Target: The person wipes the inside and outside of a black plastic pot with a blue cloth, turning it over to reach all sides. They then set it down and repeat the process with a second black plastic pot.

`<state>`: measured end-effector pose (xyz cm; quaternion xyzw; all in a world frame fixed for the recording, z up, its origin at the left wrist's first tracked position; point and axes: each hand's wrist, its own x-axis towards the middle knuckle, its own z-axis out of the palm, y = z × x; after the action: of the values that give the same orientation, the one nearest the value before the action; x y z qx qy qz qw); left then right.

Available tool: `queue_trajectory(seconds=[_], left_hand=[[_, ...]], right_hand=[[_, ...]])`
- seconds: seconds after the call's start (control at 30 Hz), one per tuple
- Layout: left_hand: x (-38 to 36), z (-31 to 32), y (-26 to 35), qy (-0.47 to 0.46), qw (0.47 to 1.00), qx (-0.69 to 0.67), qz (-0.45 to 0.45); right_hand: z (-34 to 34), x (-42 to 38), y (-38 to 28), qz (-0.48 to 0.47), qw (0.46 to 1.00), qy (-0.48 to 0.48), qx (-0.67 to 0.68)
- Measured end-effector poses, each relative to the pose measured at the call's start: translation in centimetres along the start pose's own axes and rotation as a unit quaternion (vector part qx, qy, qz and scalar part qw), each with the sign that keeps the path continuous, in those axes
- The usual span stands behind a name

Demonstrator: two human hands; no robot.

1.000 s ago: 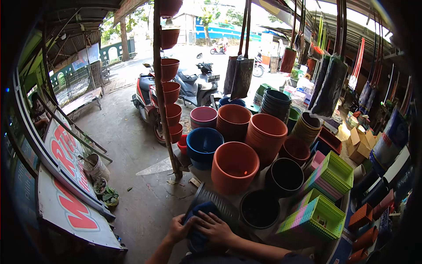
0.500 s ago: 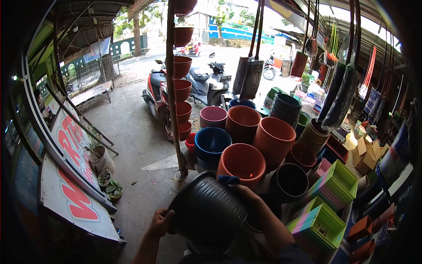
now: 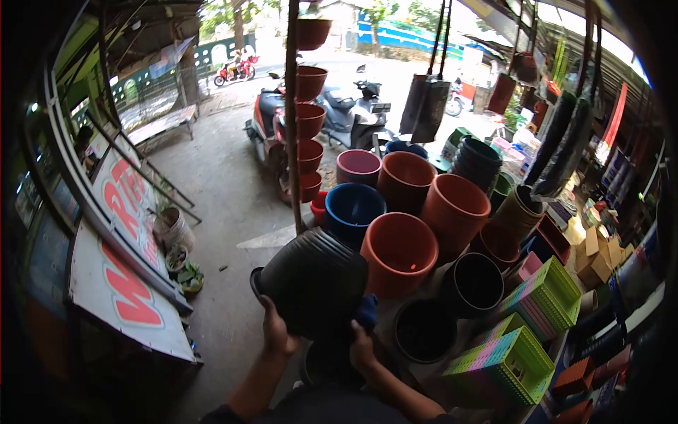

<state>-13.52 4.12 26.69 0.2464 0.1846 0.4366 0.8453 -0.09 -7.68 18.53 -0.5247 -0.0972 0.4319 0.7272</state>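
I hold a large black ribbed plastic pot lifted in front of me, tipped so its base faces me. My left hand grips its rim at the lower left. My right hand presses a dark blue cloth against the pot's lower right side. More black pots stand on the display just right of my hands.
Stacks of terracotta pots, a blue pot and black pots fill the stand ahead. Green and pink baskets sit at the right. A pole with hanging red pots, parked motorbikes and a red-lettered signboard lie left.
The black pot has been raised and turned from lying low at my lap to held up in front. My right hand with the cloth moved from the top to the lower right side.
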Motion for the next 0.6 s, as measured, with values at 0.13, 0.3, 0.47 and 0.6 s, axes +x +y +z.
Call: queue_trajectory(seconds=[0.13,0.3,0.47,0.6], left_hand=[[0.1,-0.3,-0.2,0.043,0.999,0.000,0.012],[-1.1,-4.5,-2.6,0.081,0.976,0.187,0.075],[-3.9,-3.3,-0.6,-0.004,0.950,0.301,0.085],[-4.8,-3.5,0.4,-0.057,0.947,0.315,-0.022]], right_hand=[[1.8,-2.5,0.9,-0.388,0.828,-0.119,-0.386],[2.7,-2.6,-2.6,-0.419,0.588,-0.267,-0.638],[5.0,-1.2,-8.1,-0.451,0.499,-0.279,-0.685],[6.1,1.3,-12.8,-0.393,0.540,-0.296,-0.683]])
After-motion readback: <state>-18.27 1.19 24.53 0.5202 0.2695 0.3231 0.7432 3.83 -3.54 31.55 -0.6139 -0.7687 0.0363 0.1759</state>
